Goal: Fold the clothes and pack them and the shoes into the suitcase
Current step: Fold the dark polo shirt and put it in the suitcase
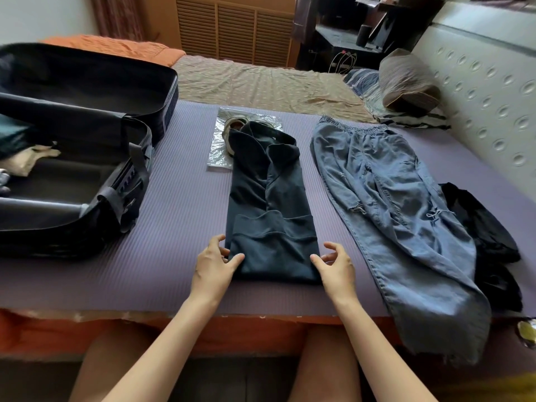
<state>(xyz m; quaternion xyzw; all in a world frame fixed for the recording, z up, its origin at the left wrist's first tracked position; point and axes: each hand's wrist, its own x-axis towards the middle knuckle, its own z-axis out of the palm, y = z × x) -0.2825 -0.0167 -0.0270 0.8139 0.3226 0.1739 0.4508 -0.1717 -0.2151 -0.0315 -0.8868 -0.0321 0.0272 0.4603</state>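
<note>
**Dark navy garment, hands at its near corners**

Dark navy fabric, folded into a long narrow strip (269, 204), sits centre frame on the purple ribbed mat (179, 204). My left hand (214, 265) is at its lower-left corner, fingers spread and curled, thumb tip touching the cloth edge, nothing pinched. My right hand (336, 265) mirrors it at the lower-right corner, fingers loose and apart, thumb against the hem; can't tell if any fabric is caught underneath.

The strip's far end overlaps a pair of shoes (233, 127) lying on a clear crinkly plastic bag (217, 152), upper centre. Right of the strip, apart from it, blue jeans (391, 198) lie spread out, legs running to the lower right and hanging off the mat edge. A black garment (487, 227) is bunched at the right, partly under the jeans.

The suitcase (87, 158) lies open at left of frame, some pale and dark cloth inside its near half. Pillow (409, 82) upper right.
</note>
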